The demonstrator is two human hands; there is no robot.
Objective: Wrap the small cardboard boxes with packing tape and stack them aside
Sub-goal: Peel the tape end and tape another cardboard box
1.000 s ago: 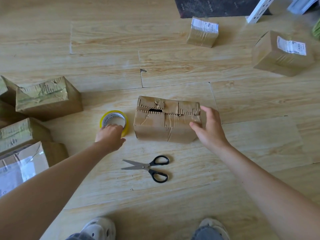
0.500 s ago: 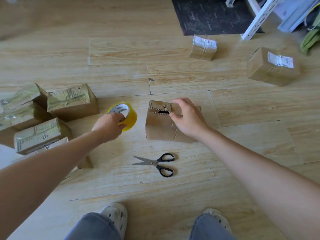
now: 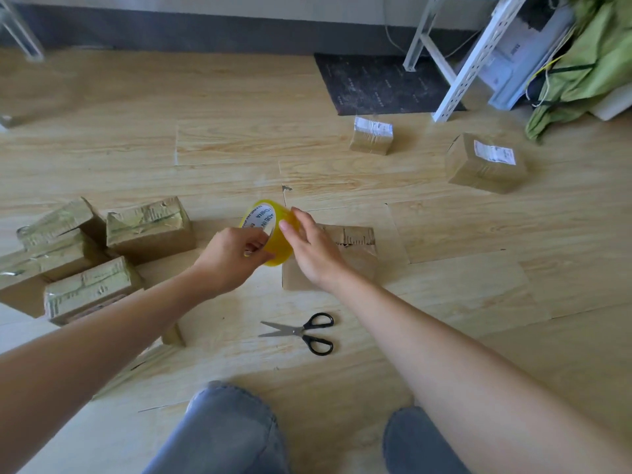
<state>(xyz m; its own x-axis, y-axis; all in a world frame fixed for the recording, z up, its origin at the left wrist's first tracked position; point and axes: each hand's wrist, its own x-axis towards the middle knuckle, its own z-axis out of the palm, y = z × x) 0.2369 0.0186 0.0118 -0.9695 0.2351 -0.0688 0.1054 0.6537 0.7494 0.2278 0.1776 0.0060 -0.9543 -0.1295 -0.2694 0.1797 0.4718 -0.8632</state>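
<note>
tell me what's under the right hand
A small cardboard box on the floor; its torn top shows beyond the right hand. The rest of its top is covered by that hand and the yellow tape roll.

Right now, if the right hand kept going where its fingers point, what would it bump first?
The yellow tape roll. The right hand points up-left, fingertips seemingly touching the roll, which the left hand grips. Depth is hard to judge, so a tiny gap may be there.
</note>
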